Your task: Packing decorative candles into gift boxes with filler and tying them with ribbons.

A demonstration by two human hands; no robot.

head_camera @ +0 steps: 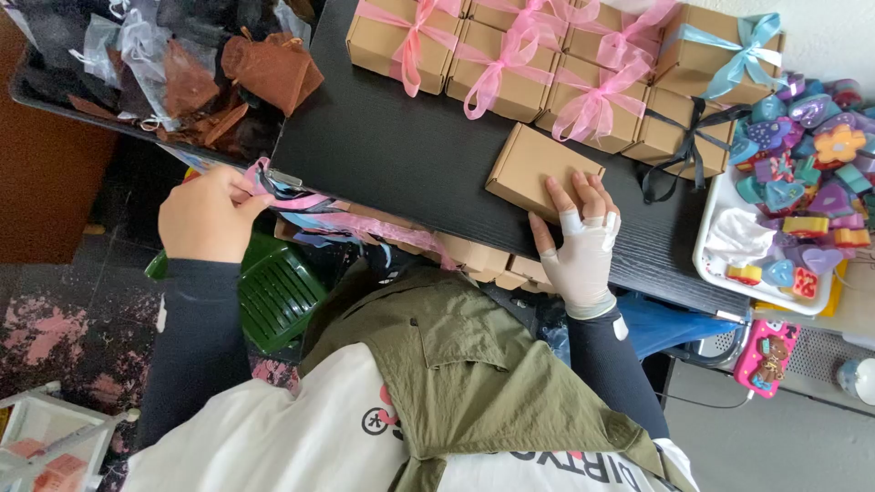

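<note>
About eight boxes (547, 64) at 12 o'clock already wear bows, most of them pink; one plain box (538, 169) at the tabletop's (392, 155) centre is bare, flat, closed, brown card. The right hand (583, 241), gloved, presses open fingers on its near edge. The left hand (208, 214), at 9 o'clock, has its grip pinched on pink ribbon (310, 205) hanging off the edge.

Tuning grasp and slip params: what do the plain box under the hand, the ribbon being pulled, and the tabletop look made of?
Plain box: brown kraft cardboard, matte, with folded flap edges. Ribbon: sheer pink fabric, likely organza, since it is see-through and limp. Tabletop: black, low sheen, with fine grain lines; wood or laminate, can't tell which. Right hand rests on the box; left hand pinches the ribbon.
</note>
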